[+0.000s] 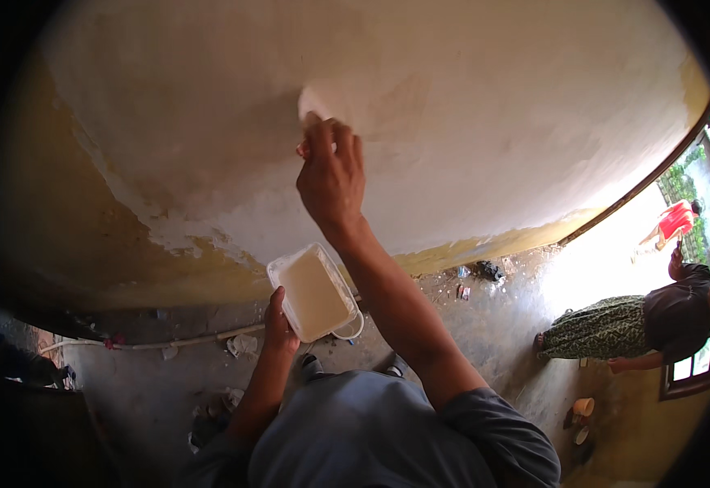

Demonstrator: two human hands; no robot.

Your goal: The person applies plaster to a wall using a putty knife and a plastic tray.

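My right hand (331,175) is raised against the wall (469,106) and grips a small scraper (311,104) whose pale blade is pressed flat on the white plaster. My left hand (280,324) holds a white rectangular tub (313,293) by its lower left edge, tilted toward me at waist height. The tub is filled with cream-coloured paste. The wall is white and patchy over most of its face, with old yellow paint left along the bottom and left side.
A white pipe (176,342) and bits of litter (243,345) lie on the grey concrete floor at the wall's foot. A person in a patterned skirt (615,327) bends over by the bright doorway at right. Another person in red (677,220) is outside.
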